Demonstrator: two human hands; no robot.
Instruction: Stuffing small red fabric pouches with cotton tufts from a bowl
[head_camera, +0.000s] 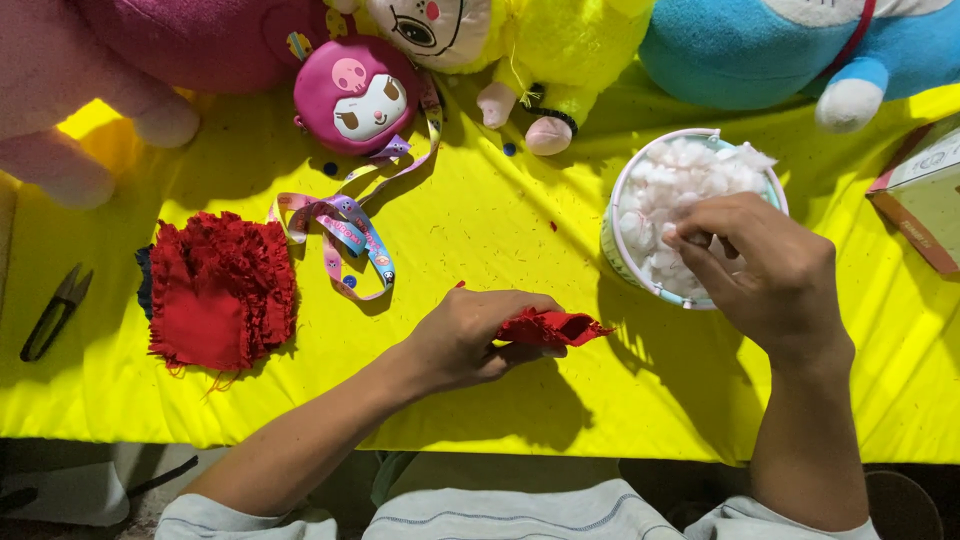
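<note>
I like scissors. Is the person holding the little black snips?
No, the black snips lie alone at the table's left edge, while the left hand grips red cloth.

We find a single view, taken from a head-worn camera looking almost straight down, close over a table (480, 400) covered in yellow cloth. The wearer's torso lies at 6 o'clock; both forearms enter from there. The table's far edge with plush toys (740, 40) sits at 12 o'clock. No second view overlaps.
</note>
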